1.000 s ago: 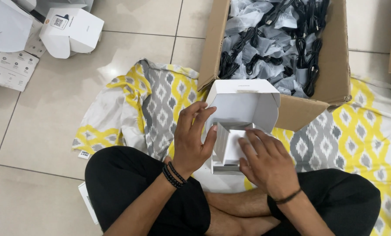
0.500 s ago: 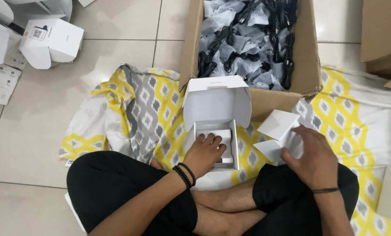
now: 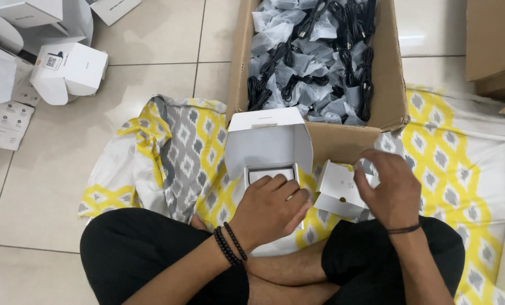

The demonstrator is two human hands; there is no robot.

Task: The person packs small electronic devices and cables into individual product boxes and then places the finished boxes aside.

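Observation:
I sit cross-legged on a yellow, grey and white patterned cloth (image 3: 167,152). A small white box (image 3: 266,148) stands open in front of me with its lid up. My left hand (image 3: 270,208), with dark bead bracelets at the wrist, rests over the box's front, fingers curled on its inner tray. My right hand (image 3: 390,189) holds a white folded card insert (image 3: 338,189) just to the right of the box.
A large brown carton (image 3: 317,62) full of black cables in clear bags stands behind the white box. More white boxes (image 3: 69,70) and leaflets (image 3: 4,124) lie on the tiled floor at upper left. Another brown carton (image 3: 492,39) is at upper right.
My right hand lifted the white insert out of the box and carried it to the right. My left hand stayed on the box's front, and the view shifted slightly.

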